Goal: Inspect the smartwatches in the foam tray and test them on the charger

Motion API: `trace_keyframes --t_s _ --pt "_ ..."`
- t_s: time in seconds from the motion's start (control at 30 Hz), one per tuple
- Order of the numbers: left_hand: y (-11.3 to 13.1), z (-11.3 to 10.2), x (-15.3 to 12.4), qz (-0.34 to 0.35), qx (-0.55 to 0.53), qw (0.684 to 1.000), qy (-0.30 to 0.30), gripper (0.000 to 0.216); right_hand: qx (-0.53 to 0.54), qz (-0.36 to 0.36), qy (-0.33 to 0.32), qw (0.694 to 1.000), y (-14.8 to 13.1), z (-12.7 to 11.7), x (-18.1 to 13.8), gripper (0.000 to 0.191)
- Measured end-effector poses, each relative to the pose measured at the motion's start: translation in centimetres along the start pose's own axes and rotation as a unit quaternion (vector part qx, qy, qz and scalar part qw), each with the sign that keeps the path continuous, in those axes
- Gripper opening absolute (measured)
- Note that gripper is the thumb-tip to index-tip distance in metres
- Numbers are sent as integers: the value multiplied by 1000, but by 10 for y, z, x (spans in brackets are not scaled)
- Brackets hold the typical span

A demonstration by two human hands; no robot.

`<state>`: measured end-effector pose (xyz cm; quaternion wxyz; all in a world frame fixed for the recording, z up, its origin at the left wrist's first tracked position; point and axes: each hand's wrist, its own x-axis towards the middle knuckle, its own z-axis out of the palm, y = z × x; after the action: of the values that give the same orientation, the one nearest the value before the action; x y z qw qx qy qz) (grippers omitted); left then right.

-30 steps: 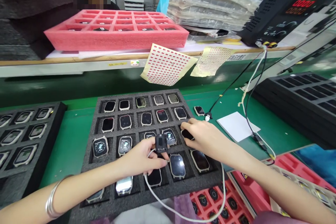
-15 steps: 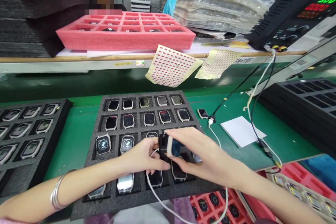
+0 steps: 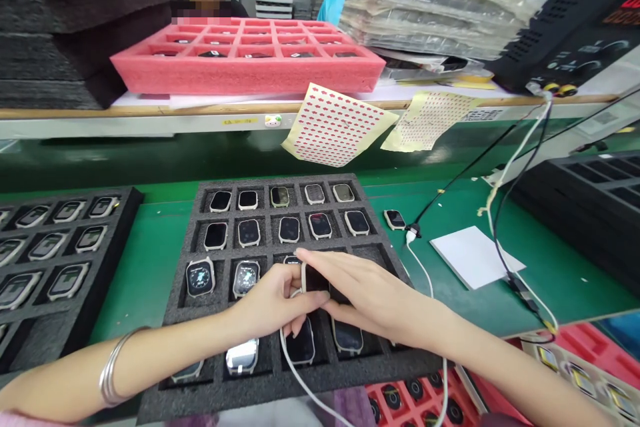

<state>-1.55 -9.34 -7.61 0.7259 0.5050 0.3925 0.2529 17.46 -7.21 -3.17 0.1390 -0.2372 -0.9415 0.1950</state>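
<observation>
My left hand (image 3: 280, 300) is closed around the black charging block, mostly hidden now, with a white cable (image 3: 289, 352) hanging from it. Its thumb lies against the lower edge of a smartwatch head (image 3: 315, 278). From the other side my right hand (image 3: 375, 293) pinches this strapless, dark-screened watch, fingers above and thumb below. Both hands meet over a dark foam tray (image 3: 280, 387) with several watches in its pockets. Two of these, a left-hand watch (image 3: 200, 278) and its neighbour (image 3: 247, 277), show lit dials.
Another foam tray (image 3: 113, 263) of watches lies left. Right of the main tray are a lone watch (image 3: 395, 219), a white paper pad (image 3: 473, 257) and cables. A pink foam tray (image 3: 245, 73), plastic-wrapped stack (image 3: 425, 7) and power supply (image 3: 575, 40) occupy the shelf. A person is behind it.
The watch in my right hand has come leftward against the charging block in my left hand, covering it. My left thumb now overlaps the watch. The view has shifted slightly.
</observation>
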Motion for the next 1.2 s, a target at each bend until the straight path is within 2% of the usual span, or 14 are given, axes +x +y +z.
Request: trace_keyframes --t_s 0.13,0.3,0.5,0.83,1.2 --pt "2 -1 -3 16 -31 999 5 27 40 -3 2 999 8 5 2 59" --pt "5 0 -4 33 -51 998 10 31 80 4 51 996 13 12 -3 59" --pt "8 2 -4 12 -66 998 8 34 106 8 104 989 12 16 -3 54" --pt "6 2 -5 14 -68 998 2 35 119 5 101 988 14 18 -4 58" --pt "2 2 -4 35 -40 999 -9 29 108 -6 119 987 13 20 -6 45"
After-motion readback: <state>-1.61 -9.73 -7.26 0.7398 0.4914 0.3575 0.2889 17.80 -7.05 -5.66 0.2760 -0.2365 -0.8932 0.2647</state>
